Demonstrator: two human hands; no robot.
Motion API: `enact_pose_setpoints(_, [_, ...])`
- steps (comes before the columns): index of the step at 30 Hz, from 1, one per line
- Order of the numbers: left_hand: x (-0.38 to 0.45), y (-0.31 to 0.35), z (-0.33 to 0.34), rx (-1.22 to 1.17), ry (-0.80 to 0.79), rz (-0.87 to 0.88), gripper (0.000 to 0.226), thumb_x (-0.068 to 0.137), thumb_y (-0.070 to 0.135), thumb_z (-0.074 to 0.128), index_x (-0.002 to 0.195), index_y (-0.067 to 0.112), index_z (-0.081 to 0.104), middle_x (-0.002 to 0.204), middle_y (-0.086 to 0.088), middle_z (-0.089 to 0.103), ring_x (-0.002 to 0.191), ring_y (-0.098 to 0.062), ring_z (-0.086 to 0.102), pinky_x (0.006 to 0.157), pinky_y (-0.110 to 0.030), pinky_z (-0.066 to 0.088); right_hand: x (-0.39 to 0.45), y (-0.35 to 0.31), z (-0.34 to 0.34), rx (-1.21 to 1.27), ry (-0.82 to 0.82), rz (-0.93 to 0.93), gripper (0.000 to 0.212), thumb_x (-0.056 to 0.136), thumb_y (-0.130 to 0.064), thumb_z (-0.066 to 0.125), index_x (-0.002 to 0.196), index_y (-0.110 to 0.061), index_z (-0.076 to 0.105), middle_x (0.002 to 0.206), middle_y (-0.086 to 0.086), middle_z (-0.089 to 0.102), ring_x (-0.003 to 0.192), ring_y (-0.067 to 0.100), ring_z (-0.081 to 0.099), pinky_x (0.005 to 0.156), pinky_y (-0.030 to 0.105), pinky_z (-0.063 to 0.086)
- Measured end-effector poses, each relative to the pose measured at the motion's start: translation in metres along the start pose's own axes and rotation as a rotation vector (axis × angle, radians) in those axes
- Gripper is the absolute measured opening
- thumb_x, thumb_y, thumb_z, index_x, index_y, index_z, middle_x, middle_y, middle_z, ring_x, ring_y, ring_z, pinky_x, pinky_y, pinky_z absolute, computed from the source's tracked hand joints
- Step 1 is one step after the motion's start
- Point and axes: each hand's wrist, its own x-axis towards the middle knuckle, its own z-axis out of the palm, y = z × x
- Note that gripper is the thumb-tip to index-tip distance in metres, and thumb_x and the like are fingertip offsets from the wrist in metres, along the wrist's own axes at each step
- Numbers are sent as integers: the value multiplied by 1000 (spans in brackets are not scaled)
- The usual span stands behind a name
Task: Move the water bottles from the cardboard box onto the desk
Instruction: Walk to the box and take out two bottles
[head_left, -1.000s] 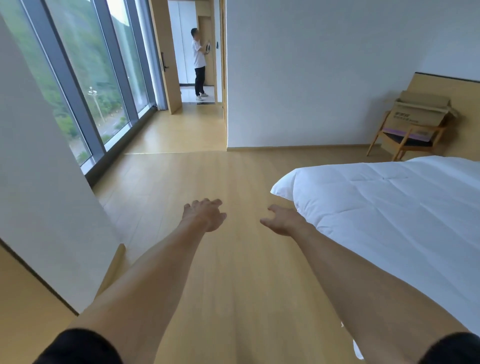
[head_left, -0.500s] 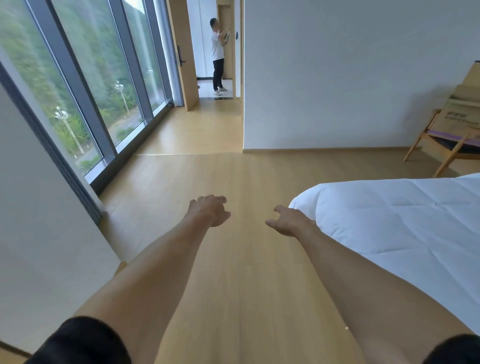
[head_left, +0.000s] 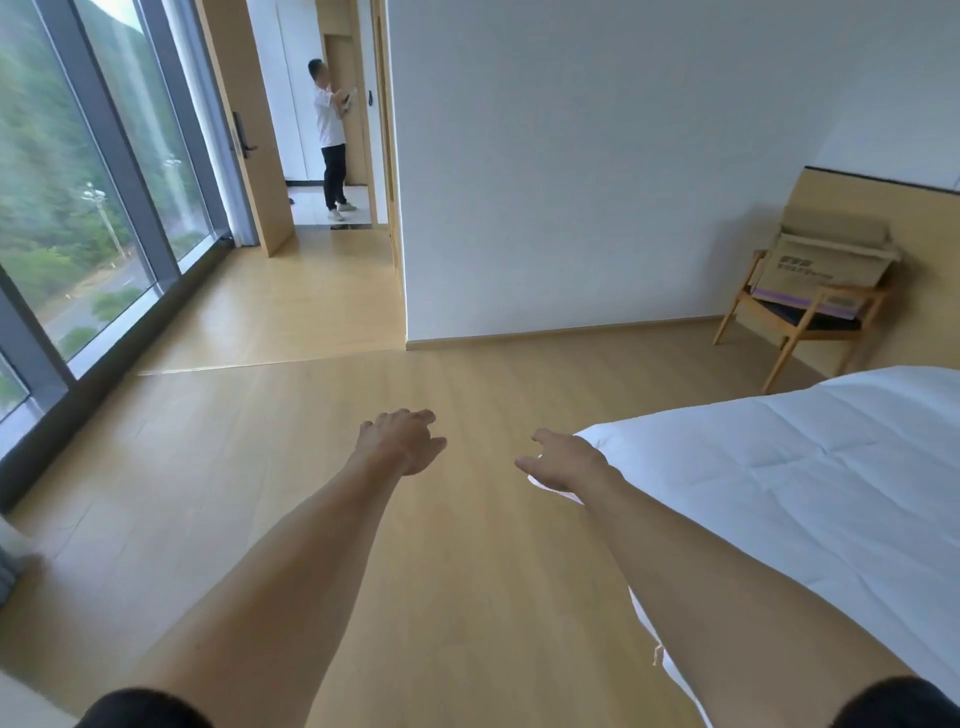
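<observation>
Head view, one moment, listed from largest to smallest. My floor (head_left: 322, 519) of pale wood fills the centre of the view and runs toward the wall (head_left: 597, 156) at 12 o'clock. The window (head_left: 78, 182) takes up the 10 o'clock side, floor to ceiling. The bed (head_left: 805, 493), under a white cover, occupies the 3 to 4 o'clock side. My two bare arms reach forward from 6 o'clock. A doorway at 11 o'clock shows a second person (head_left: 331, 140) standing well apart from me, facing away. A wooden chair (head_left: 795, 322) stands at 2 o'clock against the far panel, and on its seat rests the cardboard box (head_left: 826, 265), flaps up; I cannot see into it, so no water bottles are visible from here, and the desk is not in view either.

My left hand (head_left: 402, 440) hangs over the floor with its fingers loosely curled, holding nothing. My right hand (head_left: 563, 460) is relaxed and spread, likewise holding nothing, and sits just in front of the near corner of the bed as the camera sees it; I cannot tell whether it touches the cover.

Step in hand, as I judge it: the approach, with no bottle lifted yet and the whole transfer still ahead. The next move calls for crossing the floor toward 2 o'clock, passing the foot of the bed, and arriving close enough above the box to look into it before either hand goes in
</observation>
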Motion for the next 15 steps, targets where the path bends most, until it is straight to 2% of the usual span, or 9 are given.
enact_pose_setpoints(6, [115, -21, -45, 10, 15, 51, 55, 101, 51, 42, 153, 35, 35, 151, -2, 46, 137, -26, 43, 110, -40, 31, 88, -39, -30, 10, 39, 41, 64, 99, -57, 45, 154, -26, 33, 153, 1, 46, 140, 28, 41, 108, 41, 41])
enact_pose_setpoints(15, [243, -9, -56, 39, -17, 130, 55, 102, 51, 41, 154, 36, 34, 149, -1, 47, 136, -25, 43, 111, -40, 32, 209, -48, -53, 15, 49, 109, 63, 97, -56, 45, 152, -27, 36, 152, 0, 47, 139, 28, 41, 109, 40, 39])
